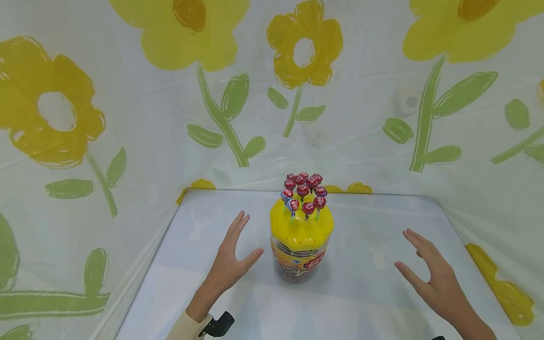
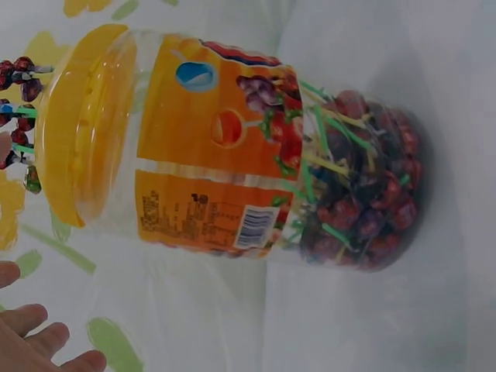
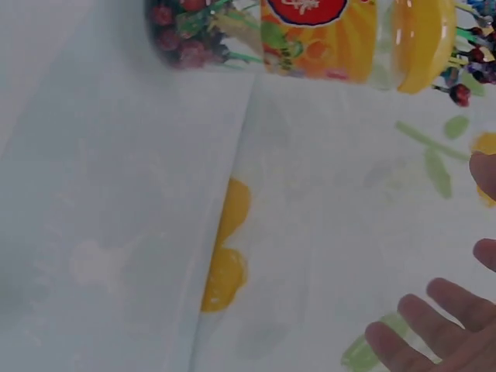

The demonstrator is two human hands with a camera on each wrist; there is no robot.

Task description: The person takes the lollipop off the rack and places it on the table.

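A clear plastic jar (image 2: 217,147) with an orange label and a yellow lid (image 1: 301,231) stands upright on the table. Several red-wrapped lollipops (image 1: 302,190) stick up from the lid, and more lollipops (image 2: 364,186) lie at the jar's bottom. To the left of the jar, my left hand (image 1: 229,264) is held up with fingers extended and thumb apart, not touching it. My right hand (image 1: 439,278) hovers farther off on the right, its fingers spread and holding nothing. In the right wrist view, fingertips (image 3: 418,325) show at the lower right.
The pale table (image 1: 365,302) ends just behind the jar. A white cloth (image 1: 348,123) printed with yellow flowers hangs behind and along both sides. A black strap device (image 1: 218,326) is on my left wrist.
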